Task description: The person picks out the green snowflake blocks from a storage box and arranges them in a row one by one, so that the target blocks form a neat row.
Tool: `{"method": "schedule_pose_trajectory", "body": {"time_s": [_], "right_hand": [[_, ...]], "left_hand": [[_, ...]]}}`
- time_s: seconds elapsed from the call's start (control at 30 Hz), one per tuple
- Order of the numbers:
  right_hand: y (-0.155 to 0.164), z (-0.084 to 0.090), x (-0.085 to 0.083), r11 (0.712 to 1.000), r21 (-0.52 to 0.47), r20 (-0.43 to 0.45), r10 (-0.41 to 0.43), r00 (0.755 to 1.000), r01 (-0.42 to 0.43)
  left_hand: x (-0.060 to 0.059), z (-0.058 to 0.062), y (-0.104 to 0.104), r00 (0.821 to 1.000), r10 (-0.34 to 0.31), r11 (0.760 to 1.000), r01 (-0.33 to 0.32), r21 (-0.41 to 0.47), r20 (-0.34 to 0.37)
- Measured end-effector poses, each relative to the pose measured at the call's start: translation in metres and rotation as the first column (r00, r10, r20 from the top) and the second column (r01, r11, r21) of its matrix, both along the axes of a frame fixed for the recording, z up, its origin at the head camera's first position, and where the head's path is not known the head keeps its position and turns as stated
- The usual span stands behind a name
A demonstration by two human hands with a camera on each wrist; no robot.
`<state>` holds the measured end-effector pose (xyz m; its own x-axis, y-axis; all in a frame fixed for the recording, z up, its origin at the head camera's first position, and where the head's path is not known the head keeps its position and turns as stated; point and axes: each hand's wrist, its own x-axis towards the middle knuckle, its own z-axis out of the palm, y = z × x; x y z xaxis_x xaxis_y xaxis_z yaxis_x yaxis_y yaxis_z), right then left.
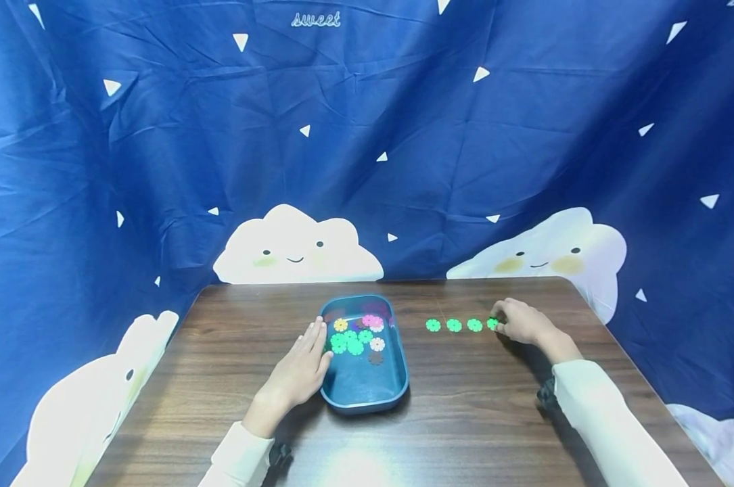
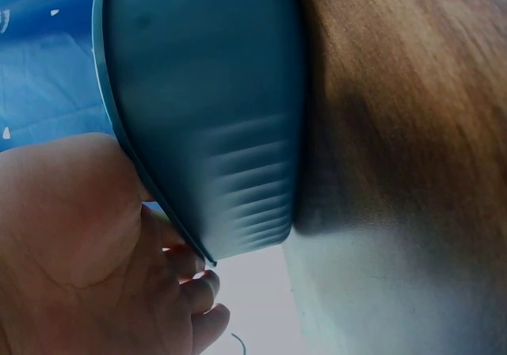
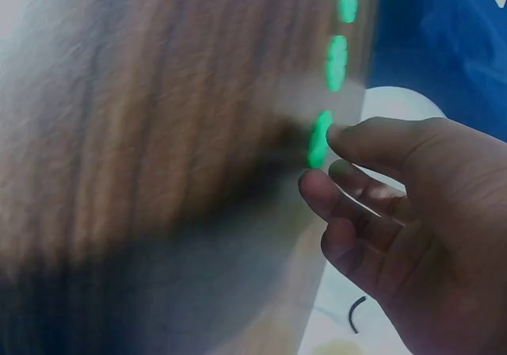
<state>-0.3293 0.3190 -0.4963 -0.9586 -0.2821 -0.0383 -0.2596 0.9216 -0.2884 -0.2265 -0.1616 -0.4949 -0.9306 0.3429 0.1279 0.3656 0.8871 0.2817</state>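
I log: left hand point(image 1: 296, 372), fingers straight, against blue tray point(image 1: 367, 392) of flower discs point(image 1: 356, 335); right hand point(image 1: 521, 321) fingertips pinching the end green disc point(image 1: 492, 323); three more discs point(image 1: 454, 325) in a row on the table point(image 1: 476, 419).

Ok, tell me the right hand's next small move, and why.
Probably let go of the fourth green disc and reach back to the tray for another green one. The right hand has that disc at the right end of a row of green discs on the table, while more green discs lie in the tray, which the left hand touches at its edge.
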Motion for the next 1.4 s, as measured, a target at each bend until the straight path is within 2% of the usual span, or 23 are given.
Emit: {"method": "schedule_pose_trajectory", "body": {"time_s": [0.23, 0.37, 0.5, 0.8, 1.13, 1.4], "right_hand": [[-0.016, 0.019, -0.002, 0.999, -0.035, -0.013, 0.029, 0.999, -0.029], [-0.035, 0.035, -0.002, 0.998, -0.011, -0.075, 0.062, 0.995, -0.063], [-0.06, 0.05, -0.001, 0.994, 0.015, -0.129, 0.11, 0.986, -0.109], [-0.128, 0.077, 0.005, 0.976, 0.046, -0.176, 0.218, 0.96, -0.213], [-0.198, 0.09, 0.006, 0.941, 0.047, -0.186, 0.338, 0.923, -0.335], [-0.249, 0.09, 0.004, 0.917, 0.053, -0.13, 0.4, 0.907, -0.396]], "left_hand": [[0.0, -0.001, 0.0, 1.0, 0.022, 1.0, -0.022, -0.012, 0.011], [0.001, 0.0, 0.001, 1.0, 0.025, 1.0, -0.025, -0.012, 0.016], [0.001, 0.0, 0.001, 1.0, 0.013, 1.0, -0.013, -0.001, 0.007], [0.0, -0.003, 0.0, 1.0, 0.011, 1.0, -0.011, -0.005, 0.009], [0.0, 0.0, 0.0, 0.999, 0.023, 0.999, -0.022, -0.023, 0.033], [-0.001, -0.002, 0.0, 0.999, 0.026, 0.999, -0.025, -0.019, 0.027]]}}
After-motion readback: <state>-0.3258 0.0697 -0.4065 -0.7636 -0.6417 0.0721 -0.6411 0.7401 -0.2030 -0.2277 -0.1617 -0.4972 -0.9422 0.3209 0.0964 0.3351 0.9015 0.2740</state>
